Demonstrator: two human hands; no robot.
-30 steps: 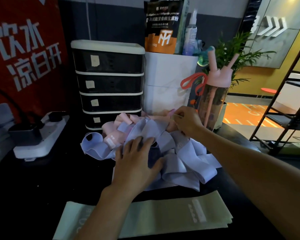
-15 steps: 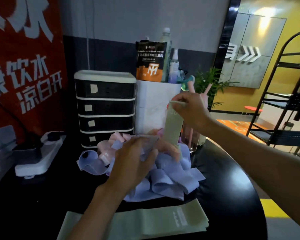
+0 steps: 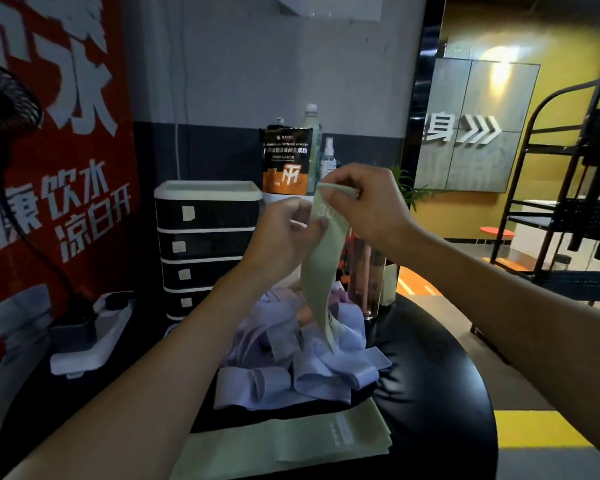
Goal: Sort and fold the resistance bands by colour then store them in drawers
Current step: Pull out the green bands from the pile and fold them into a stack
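Right of the drawer unit (image 3: 207, 251), the fingers (image 3: 343, 175) of the right hand (image 3: 371, 206) are clamping the top of a hanging green band (image 3: 321, 271) while the left hand (image 3: 284, 237) is pinching its edge just below with closed fingers (image 3: 317, 226); lilac bands (image 3: 302, 368) are lying heaped before the unit

- Red banner (image 3: 49, 174) with big white characters, far left, covering the wall.
- Black fan (image 3: 4, 98) in front of it, cord trailing down.
- White power strip (image 3: 90, 337) on the black bench (image 3: 430, 375), plug seated.
- Black-and-orange pouch (image 3: 285, 161) upright at the back, spray bottle (image 3: 327, 161) just beside.
- Green plant (image 3: 409, 192) further right.
- Black metal rack (image 3: 568, 202) far right, before a yellow wall.
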